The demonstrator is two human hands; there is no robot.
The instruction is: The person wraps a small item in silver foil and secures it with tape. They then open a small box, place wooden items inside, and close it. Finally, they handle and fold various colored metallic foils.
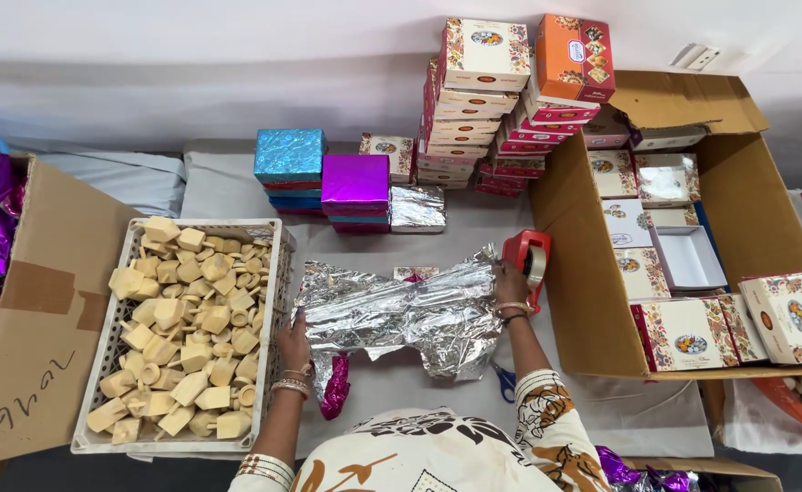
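A crumpled sheet of silver foil wrap (pixel 392 314) lies over a box on the grey table in front of me. My left hand (pixel 293 342) presses on the foil's left edge, fingers closed on it. My right hand (pixel 511 284) holds the foil's right corner and touches a red tape dispenser (pixel 529 260) standing beside it. A patterned box corner (pixel 415 272) peeks out above the foil. Both wrists wear bangles.
A white crate (pixel 273 239) of tan wooden pieces sits left. Foil-wrapped blue, magenta and silver boxes (pixel 355 182) stand behind. Stacked patterned boxes (pixel 483 100) and an open carton (pixel 583 301) of more boxes are right. A brown carton (pixel 46 310) with purple foil is far left. Blue-handled scissors (pixel 506 381) lie near my right arm.
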